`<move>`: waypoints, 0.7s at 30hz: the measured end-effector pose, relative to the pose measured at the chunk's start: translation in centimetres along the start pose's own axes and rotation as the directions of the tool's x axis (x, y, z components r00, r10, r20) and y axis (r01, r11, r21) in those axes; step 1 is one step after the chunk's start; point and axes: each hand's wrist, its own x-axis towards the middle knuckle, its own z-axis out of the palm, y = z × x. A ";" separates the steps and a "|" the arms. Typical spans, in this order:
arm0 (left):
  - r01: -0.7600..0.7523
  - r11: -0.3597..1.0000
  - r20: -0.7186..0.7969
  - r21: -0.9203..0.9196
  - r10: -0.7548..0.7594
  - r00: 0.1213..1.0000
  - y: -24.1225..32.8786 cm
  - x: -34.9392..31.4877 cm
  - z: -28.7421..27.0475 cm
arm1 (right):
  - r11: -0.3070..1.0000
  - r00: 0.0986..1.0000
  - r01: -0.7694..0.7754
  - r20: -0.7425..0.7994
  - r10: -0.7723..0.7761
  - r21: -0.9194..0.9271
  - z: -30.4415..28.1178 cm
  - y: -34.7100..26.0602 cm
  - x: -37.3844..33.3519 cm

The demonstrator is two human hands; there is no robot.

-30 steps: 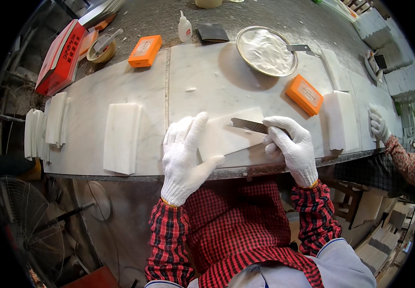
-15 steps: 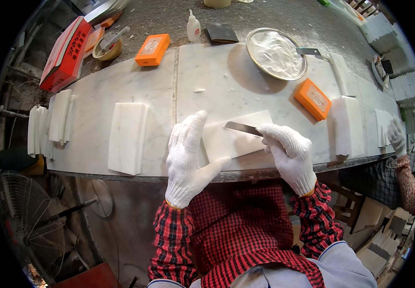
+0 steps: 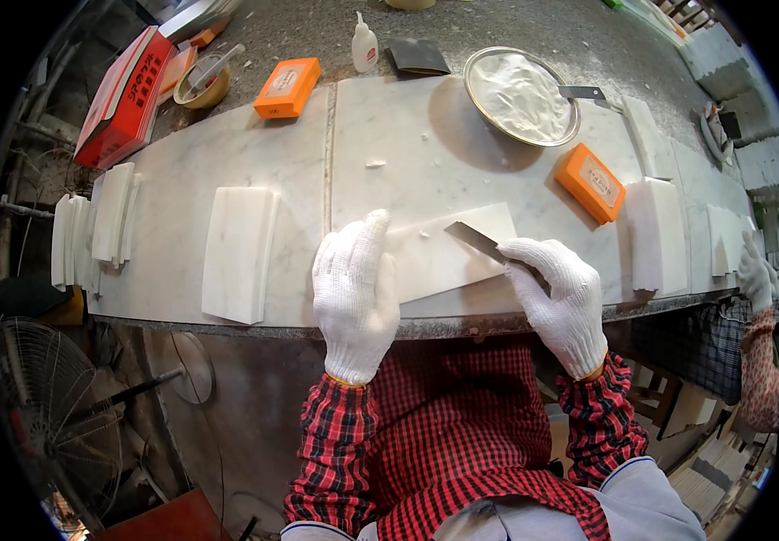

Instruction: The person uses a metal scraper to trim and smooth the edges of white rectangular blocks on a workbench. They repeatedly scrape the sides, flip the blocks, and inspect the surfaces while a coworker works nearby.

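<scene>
On the counter (image 3: 389,135) a tile (image 3: 448,252) lies near the front edge, the left hand (image 3: 353,288) on its left end, the right hand (image 3: 556,293) at its right holding a blade (image 3: 475,240) over it. Another slab (image 3: 238,252) lies left; a bowl (image 3: 520,95) sits behind, a box (image 3: 590,182) to the right.

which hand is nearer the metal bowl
Right. The right hand holds a blade below the metal bowl; the left hand presses the tile's left end, farther away.
</scene>
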 end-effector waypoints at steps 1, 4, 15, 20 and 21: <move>-0.004 1.000 -0.016 0.026 0.004 1.000 0.2 0.1 0.1 | 1.000 1.000 0.016 0.016 -0.016 -0.024 0.1 0.0 0.0; -0.007 0.997 -0.041 0.076 0.010 0.999 0.3 0.0 0.2 | 0.993 0.997 0.016 0.076 -0.007 -0.116 0.0 -0.2 -0.1; 0.009 0.992 -0.062 0.126 -0.001 0.998 0.3 -0.3 0.3 | 0.982 0.986 0.104 0.147 -0.081 -0.158 -0.8 -0.3 1.5; 0.042 0.989 -0.053 0.141 -0.035 0.998 0.2 -0.5 0.4 | 0.957 0.957 0.235 0.215 -0.197 -0.171 0.4 -0.9 2.8; 0.033 0.989 -0.057 0.144 -0.025 0.998 0.2 -0.5 0.4 | 0.949 0.952 0.248 0.232 -0.201 -0.193 0.5 -0.8 2.8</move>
